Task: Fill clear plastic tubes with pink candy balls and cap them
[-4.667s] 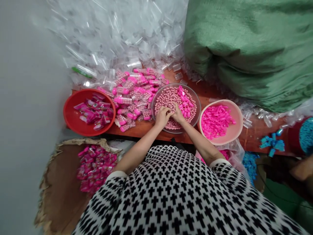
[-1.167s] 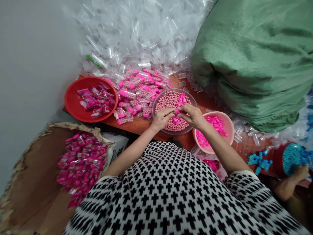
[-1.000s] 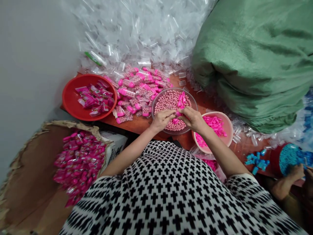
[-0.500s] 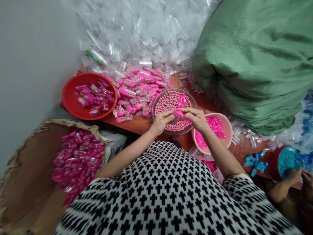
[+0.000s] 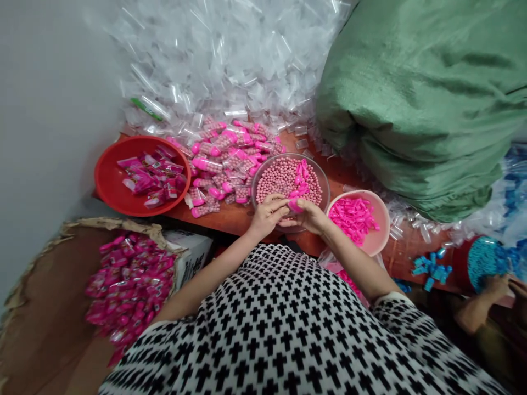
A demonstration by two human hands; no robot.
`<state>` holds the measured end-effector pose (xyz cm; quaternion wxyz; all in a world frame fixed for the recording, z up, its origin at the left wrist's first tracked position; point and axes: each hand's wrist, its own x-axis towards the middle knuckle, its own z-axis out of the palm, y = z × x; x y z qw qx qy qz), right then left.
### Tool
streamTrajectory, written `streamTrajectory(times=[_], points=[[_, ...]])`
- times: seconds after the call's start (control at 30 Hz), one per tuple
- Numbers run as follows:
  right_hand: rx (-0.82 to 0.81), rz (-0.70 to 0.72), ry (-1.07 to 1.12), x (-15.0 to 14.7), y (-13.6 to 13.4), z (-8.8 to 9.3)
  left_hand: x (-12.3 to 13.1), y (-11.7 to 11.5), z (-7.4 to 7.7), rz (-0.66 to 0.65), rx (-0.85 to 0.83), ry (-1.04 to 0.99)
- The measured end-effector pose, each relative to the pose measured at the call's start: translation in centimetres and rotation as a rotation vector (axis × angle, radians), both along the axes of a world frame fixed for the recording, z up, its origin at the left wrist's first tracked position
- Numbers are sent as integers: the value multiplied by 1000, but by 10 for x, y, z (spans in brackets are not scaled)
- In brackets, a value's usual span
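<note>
Over the near rim of a clear bowl of pink beads [image 5: 274, 178], my two hands meet at a small container with a pink cap [image 5: 295, 205]. My left hand [image 5: 267, 215] has its fingers closed round the container's body, which is mostly hidden. My right hand [image 5: 310, 215] grips it at the cap, thumb on the pink part. Several loose pink caps [image 5: 302, 175] lie on the beads. Right of the bowl, a pale pink bowl [image 5: 381, 233] holds more pink pieces. Filled clear containers with pink caps [image 5: 230, 159] are heaped to the left.
A red basin [image 5: 102, 178] with pink packets stands left, above a carton [image 5: 45, 307] of similar packets. Clear empty tubes [image 5: 230, 60] pile at the back beside a green sack [image 5: 411, 104]. At right, a person's hands [image 5: 494, 291] are near blue beads [image 5: 483, 263].
My right hand has moved down and left, closer to my left hand, and grips the capped container. Pink caps it held over the bowl now lie on the beads. The view has shifted slightly.
</note>
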<state>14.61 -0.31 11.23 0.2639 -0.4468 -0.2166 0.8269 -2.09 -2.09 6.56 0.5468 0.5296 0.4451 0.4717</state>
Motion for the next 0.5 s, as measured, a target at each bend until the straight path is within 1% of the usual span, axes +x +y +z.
streamTrajectory(times=[0.13,0.2,0.23,0.3,0.37,0.4,0.43,0.5], points=[[-34,-181,22,-21,-19,-21,-5,-11,-9,-7,-39,35],[-54,-245,13,-31,-27,-31,-9,-17,-15,-13,-74,62],[-72,-248,12,-34,-28,-36,-11,-19,-19,-20,-100,78],[-116,-183,15,-37,-25,-43,-17,-17,-25,-37,-154,106],[-106,-83,-21,-33,-13,-50,-26,-5,-31,-24,-179,115],[-56,-47,-82,-29,-5,-54,-33,5,-33,7,-177,112],[30,-29,-186,-24,4,-58,-41,19,-35,53,-164,108],[276,10,-495,-16,20,-67,-61,53,-38,200,-127,113]])
